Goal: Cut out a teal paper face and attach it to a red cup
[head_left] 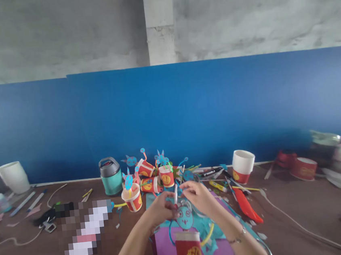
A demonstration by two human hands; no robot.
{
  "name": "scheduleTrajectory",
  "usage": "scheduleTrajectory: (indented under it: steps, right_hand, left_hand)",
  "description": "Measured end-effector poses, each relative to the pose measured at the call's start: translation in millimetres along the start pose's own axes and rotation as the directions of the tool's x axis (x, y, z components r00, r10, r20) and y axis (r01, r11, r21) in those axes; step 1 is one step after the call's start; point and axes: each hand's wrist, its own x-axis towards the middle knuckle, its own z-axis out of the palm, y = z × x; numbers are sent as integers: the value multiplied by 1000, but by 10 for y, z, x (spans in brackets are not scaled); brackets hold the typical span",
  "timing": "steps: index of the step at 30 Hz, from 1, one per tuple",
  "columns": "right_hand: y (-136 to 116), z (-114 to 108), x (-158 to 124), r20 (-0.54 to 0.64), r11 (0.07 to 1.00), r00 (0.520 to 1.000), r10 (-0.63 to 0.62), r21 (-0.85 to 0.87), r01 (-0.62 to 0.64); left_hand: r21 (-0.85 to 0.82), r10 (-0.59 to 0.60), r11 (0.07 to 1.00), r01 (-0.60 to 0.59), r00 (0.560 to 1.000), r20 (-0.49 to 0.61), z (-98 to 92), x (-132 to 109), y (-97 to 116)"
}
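Blue paper face (185,220) sits above the red cup (182,251), its edge seemingly pinched by the left hand (161,208) for steadiness; whether the curled right hand (198,194) grips anything, I cannot tell.

Likely a craft workshop: beyond the fingers (190,188), a blue partition (187,109) fronts a bare concrete wall (57,34); around them, a brown table (289,212) holds paper scraps (214,234), pens (35,201) and decorated paper cups (181,250).
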Motion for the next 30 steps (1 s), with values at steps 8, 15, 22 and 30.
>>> scheduleTrajectory:
  steps: [8,15,22,30]
  right_hand:
    - [-38,-48,1,-46,989,998,39,-139,-45]
    - [-11,-3,-21,11,962,999,40,-270,-36]
    - [34,188,-92,138,930,988,68,-367,-13]
    - [74,193,-98,187,906,979,82,-423,5]
  left_hand:
    - [273,65,962,-7,976,-207,-104,172,-158]
    - [464,145,885,-28,965,-218,-24,150,-151]
    - [539,226,837,-88,954,-196,44,182,-219]
    - [616,227,787,-27,942,-248,-114,121,-91]
